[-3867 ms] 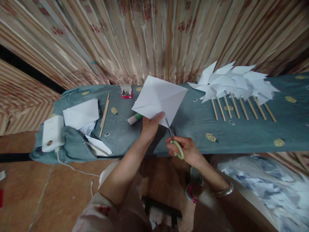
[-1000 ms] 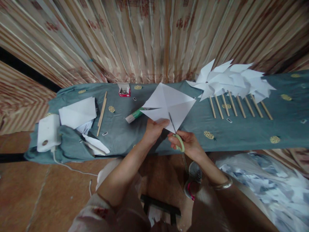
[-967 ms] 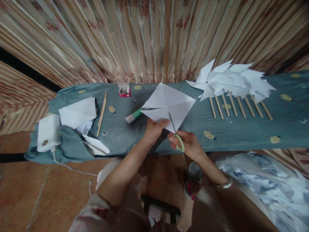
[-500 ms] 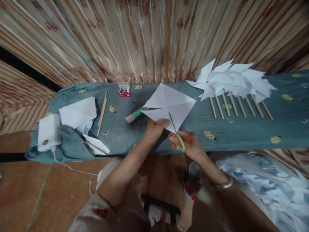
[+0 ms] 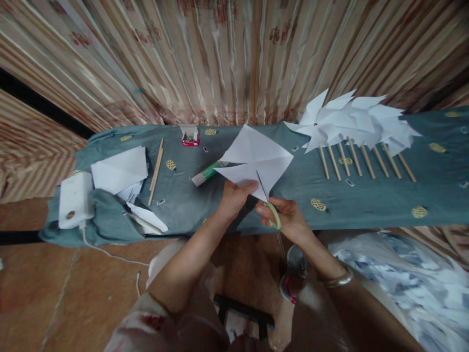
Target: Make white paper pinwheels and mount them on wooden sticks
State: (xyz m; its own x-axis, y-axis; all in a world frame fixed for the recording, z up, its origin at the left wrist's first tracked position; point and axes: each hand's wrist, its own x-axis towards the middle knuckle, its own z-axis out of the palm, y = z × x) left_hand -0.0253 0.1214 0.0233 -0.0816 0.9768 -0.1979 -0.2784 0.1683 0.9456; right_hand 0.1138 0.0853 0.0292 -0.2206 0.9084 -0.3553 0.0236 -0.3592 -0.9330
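Note:
My left hand [image 5: 235, 196] pinches a square sheet of white paper [image 5: 253, 149] by its near edge, thumb on top. The sheet has crossing creases and a slit open on its left side. In my right hand [image 5: 284, 215] are scissors [image 5: 273, 215] with pale green handles, their blade lying over the paper's near corner. Partly beneath the sheet rests a green and grey tube [image 5: 207, 173]. To the right, several white paper pinwheels [image 5: 351, 117] overlap one another, each on a wooden stick [image 5: 367, 161].
A small red box of metal pins [image 5: 190, 137] stands near the back edge. Further left lie loose wooden sticks [image 5: 156, 171], a stack of white paper [image 5: 119, 168] and a white power strip [image 5: 75, 200] with a cable. A bag of paper scraps [image 5: 410, 283] sits at lower right.
The paper's right corner has shifted slightly left and its far part has tilted a little. Both hands stay almost in place, still holding paper and scissors.

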